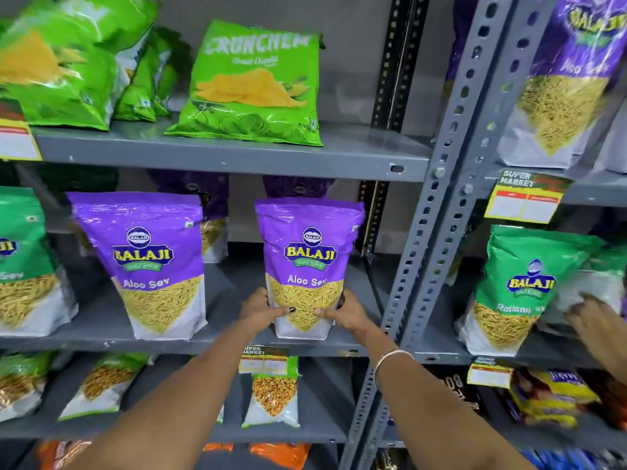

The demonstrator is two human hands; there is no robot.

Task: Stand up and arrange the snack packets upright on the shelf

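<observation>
Head cam: I've got my left hand [259, 310] and right hand [346, 312] clamped on a purple Aloo Sev packet [307, 266], upright mid-frame on the grey metal shelf [220, 340]. Another purple packet [149, 262] stands just left. Green Crunchem bag [252, 86] sits on the shelf above.

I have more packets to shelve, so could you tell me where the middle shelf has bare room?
Bare grey shelf lies between the left Aloo Sev packet and the one both hands grip, and from there to the post. Left of that, the packets crowd together.
</observation>
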